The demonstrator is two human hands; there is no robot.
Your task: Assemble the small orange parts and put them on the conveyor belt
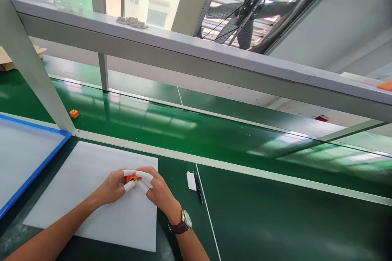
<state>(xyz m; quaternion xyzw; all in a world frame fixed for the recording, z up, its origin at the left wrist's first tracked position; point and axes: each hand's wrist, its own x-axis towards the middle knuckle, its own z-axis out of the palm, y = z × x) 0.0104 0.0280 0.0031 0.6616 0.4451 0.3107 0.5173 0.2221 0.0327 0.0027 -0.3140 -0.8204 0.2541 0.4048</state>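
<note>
A small orange part [130, 178] is held between both hands above a white sheet [104, 212] on the dark green tabletop. My left hand [112, 186] pinches its left side, with white covers on the thumb and index fingertips. From the right, my right hand [157, 185] grips the same part, its fingertips also covered in white. A watch with a dark strap is on the right wrist. The fingers hide much of the part, so its full shape cannot be made out.
A blue-edged white panel [24, 151] lies at the left. Beyond the metal frame post sits another orange piece [74, 113] on a green conveyor belt [214, 138]. A white tag [191, 181] and a dark thin item [198, 186] lie right of the sheet.
</note>
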